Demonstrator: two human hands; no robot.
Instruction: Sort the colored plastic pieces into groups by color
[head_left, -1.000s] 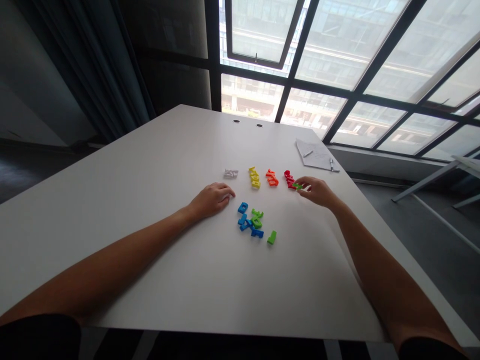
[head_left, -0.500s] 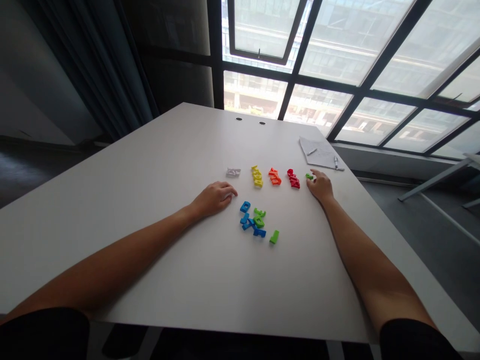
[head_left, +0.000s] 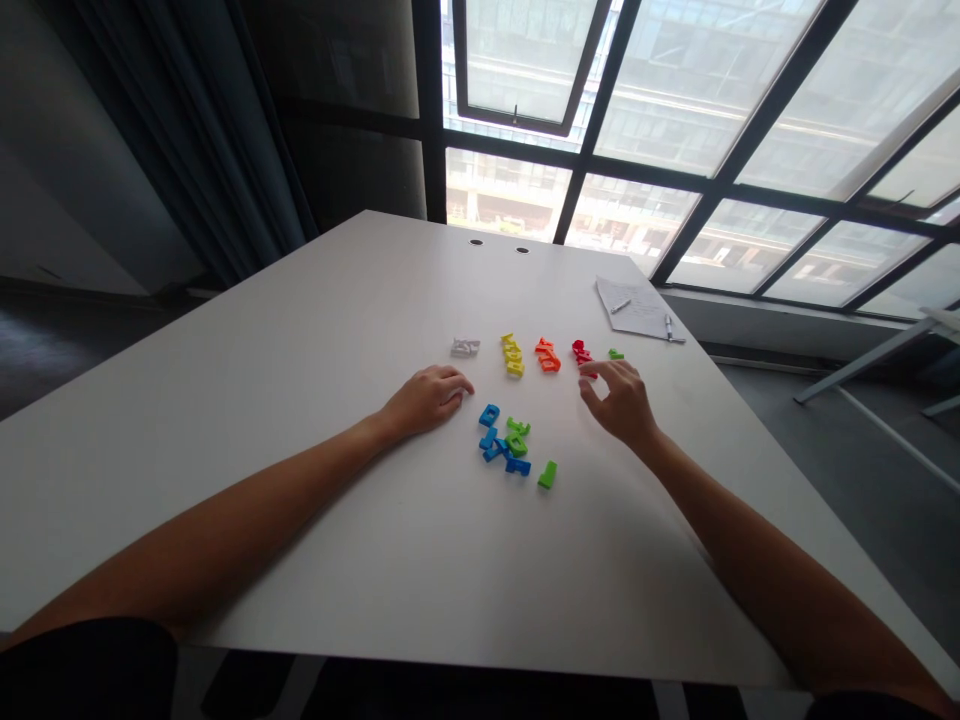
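Observation:
My right hand (head_left: pixel 621 402) hovers over the table with thumb and fingers apart and nothing between them. It partly covers the red letter-shaped pieces (head_left: pixel 579 350). Behind it lies a green piece (head_left: pixel 616 354). My left hand (head_left: pixel 427 400) rests on the table, fingers loosely stretched, holding nothing. Nearest to it are several blue pieces (head_left: pixel 489 414), jumbled with green pieces (head_left: pixel 517 444); one green piece (head_left: pixel 548 475) lies apart, closer to me. Beyond, in a row, are grey pieces (head_left: pixel 465 347), yellow pieces (head_left: pixel 512 356) and orange pieces (head_left: pixel 547 355).
The white table (head_left: pixel 360 560) carries a sheet of paper (head_left: pixel 637 308) with a pen (head_left: pixel 621 306) and a marker (head_left: pixel 669 327) at the far right. Two round dark holes are set near its far edge. Windows stand behind, a dark curtain (head_left: pixel 202 130) at left.
My right hand has let go of the green piece at the row's right end and moved left and nearer to me. My left hand has stayed in place.

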